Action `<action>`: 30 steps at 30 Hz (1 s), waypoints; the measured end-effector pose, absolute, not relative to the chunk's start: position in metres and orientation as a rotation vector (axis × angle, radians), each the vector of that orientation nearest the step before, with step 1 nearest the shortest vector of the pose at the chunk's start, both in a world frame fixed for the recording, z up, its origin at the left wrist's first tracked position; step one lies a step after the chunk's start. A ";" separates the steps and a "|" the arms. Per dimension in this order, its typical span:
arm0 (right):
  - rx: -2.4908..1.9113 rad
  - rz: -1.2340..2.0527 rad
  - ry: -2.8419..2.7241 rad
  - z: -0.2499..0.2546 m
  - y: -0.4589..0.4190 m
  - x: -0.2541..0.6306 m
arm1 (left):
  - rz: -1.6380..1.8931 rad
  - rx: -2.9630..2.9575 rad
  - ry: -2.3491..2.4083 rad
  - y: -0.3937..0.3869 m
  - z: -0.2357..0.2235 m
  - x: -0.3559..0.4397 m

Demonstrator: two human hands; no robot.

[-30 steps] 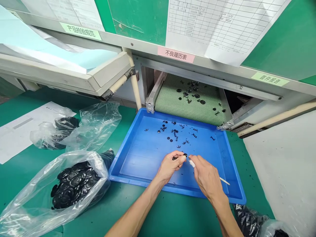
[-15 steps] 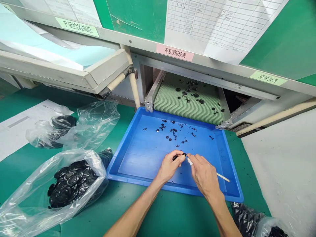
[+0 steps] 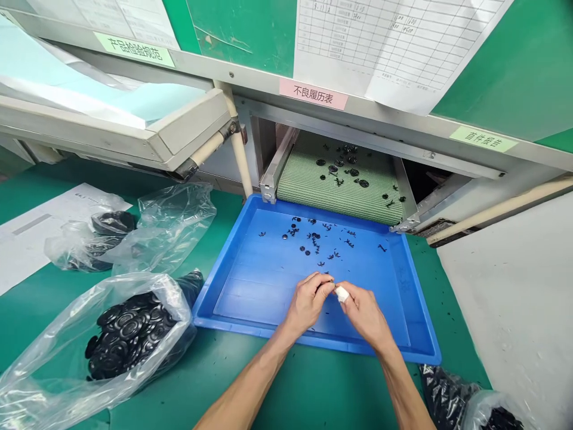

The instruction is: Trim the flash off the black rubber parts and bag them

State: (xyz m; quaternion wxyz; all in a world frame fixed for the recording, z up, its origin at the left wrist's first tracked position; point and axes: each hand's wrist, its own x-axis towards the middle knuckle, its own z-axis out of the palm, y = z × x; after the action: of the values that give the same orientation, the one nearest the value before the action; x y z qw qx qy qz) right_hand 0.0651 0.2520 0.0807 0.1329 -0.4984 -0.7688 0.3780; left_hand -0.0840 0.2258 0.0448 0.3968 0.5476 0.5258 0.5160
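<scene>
Both of the person's hands meet over the near half of a blue tray (image 3: 250,292), fingertips almost touching. The left hand (image 3: 310,300) has its thumb and fingers pinched together on a small part (image 3: 332,283), mostly hidden, showing only as a dark sliver between the two hands. The right hand (image 3: 366,313) is curled, with a white wrap (image 3: 342,294) around one digit; whether its fingers are clamped on anything cannot be told.

Beyond the hands, small black pieces (image 3: 316,237), some round and some spindly, lie scattered in the tray. Just behind its far edge, a green conveyor belt (image 3: 308,194) carries more black discs (image 3: 354,172). The tray sits on a green desk (image 3: 322,391). To its left, an open clear bag (image 3: 179,294) is filled with black rings (image 3: 129,325), and smaller bags (image 3: 74,242) rest partly on a white sheet (image 3: 24,239). Another bag (image 3: 447,388) stands near the tray's right-hand near corner.
</scene>
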 end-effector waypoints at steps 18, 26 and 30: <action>-1.644 0.925 -2.267 0.050 0.284 0.110 | 1.004 1.515 1.359 0.230 0.037 -0.084; -1.692 1.015 -2.253 -0.021 0.276 0.159 | 1.100 1.212 1.608 0.177 0.069 -0.091; -1.670 1.109 -2.268 -0.045 0.282 0.165 | 1.235 1.102 1.973 0.123 0.119 -0.145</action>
State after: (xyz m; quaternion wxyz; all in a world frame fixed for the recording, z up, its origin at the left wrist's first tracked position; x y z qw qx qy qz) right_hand 0.1645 0.2821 -0.0448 0.0571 -0.5509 -0.7480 0.3657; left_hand -0.1451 0.1229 0.1186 0.2794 0.4110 0.7356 0.4603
